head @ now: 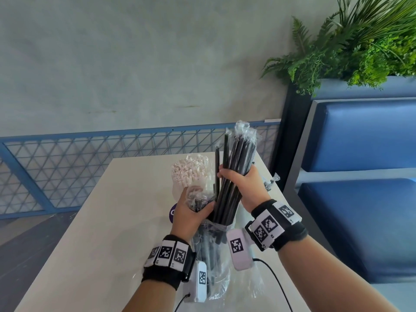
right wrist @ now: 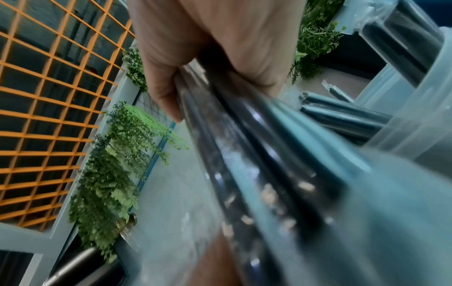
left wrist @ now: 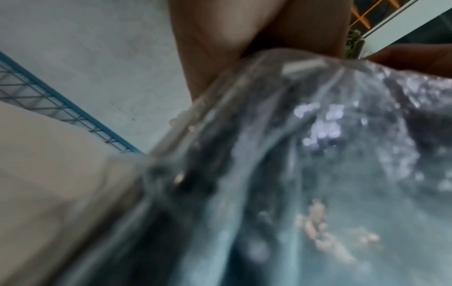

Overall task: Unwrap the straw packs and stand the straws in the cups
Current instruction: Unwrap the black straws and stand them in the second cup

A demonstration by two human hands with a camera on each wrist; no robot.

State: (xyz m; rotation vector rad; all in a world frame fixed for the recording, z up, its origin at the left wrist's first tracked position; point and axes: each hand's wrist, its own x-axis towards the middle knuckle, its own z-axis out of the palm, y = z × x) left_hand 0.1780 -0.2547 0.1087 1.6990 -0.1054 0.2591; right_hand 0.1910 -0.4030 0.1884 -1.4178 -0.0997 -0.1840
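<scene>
My right hand (head: pixel 244 184) grips a thick bundle of black straws (head: pixel 238 154) and holds it nearly upright above the table; the same black straws (right wrist: pixel 244 139) run past my right hand (right wrist: pixel 195 58) in the right wrist view. My left hand (head: pixel 191 212) clutches the crumpled mouth of the clear plastic pack (head: pixel 211 255), which hangs around the straws' lower ends. That clear plastic pack (left wrist: pixel 318 145) fills the blurred left wrist view under my left hand (left wrist: pixel 244 29). Behind, white paper-wrapped straws (head: pixel 191 171) stand bunched in a cup. A translucent cup (right wrist: pixel 415 120) beside my right wrist holds more black straws.
The cream table (head: pixel 101 233) runs from me to a blue mesh railing (head: pixel 90 158). A purple-labelled item (head: pixel 172 213) peeks out beside my left hand. Loose wrapped straws (head: pixel 271 180) lie at the table's right edge. A blue bench (head: pixel 360 176) and a plant (head: pixel 360 41) stand to the right.
</scene>
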